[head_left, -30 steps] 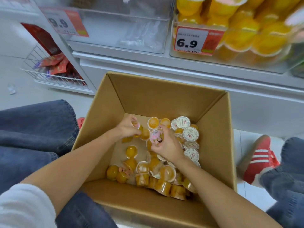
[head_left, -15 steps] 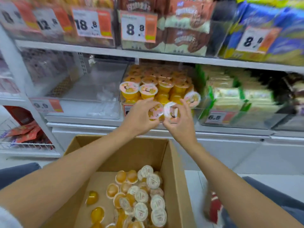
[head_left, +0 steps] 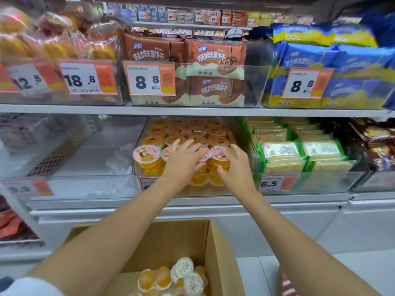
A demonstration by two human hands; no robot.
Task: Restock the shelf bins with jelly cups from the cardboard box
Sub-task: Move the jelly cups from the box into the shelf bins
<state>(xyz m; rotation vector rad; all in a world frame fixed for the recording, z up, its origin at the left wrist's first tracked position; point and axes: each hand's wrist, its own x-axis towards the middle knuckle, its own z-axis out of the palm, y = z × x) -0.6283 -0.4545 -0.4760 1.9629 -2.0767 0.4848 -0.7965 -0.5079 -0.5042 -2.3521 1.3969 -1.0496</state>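
- Head view: since half a second ago both hands have moved forward from just in front of the shelf edge to over the front row of the shelf bin [head_left: 213,189]. The camera has also tipped up, so only the far end of the cardboard box [head_left: 192,238] shows at the bottom.
- The left hand [head_left: 183,161] lies on top of the front cups with its fingers spread and fairly straight. They rest on the lids and grasp nothing that can be seen.
- The right hand [head_left: 235,167] grasps a jelly cup [head_left: 220,153] by its rim, with its fingers curled over the pink lid and its thumb below. The cup sits at the front right of the bin, touching the cups beside it.
- The stacked cups [head_left: 192,131] fill the bin in rows to the back, orange with pink lids. One pink-lidded cup [head_left: 147,154] stands at the front left corner, apart from both hands.
- The boxed cups [head_left: 183,276] lie loose in the box below the forearms, some lid up, some on their side.
- A clear bin [head_left: 85,157] stands left of the jelly bin.
- Green-edged packs [head_left: 299,154] fill the bin on the right, behind a 6.5 price tag [head_left: 275,183].
- On the shelf above, brown biscuit packs [head_left: 213,82] sit behind an 8.8 price tag [head_left: 150,79], with blue packs [head_left: 342,60] to their right.
- A white sleeve [head_left: 32,287] shows at the lower left.
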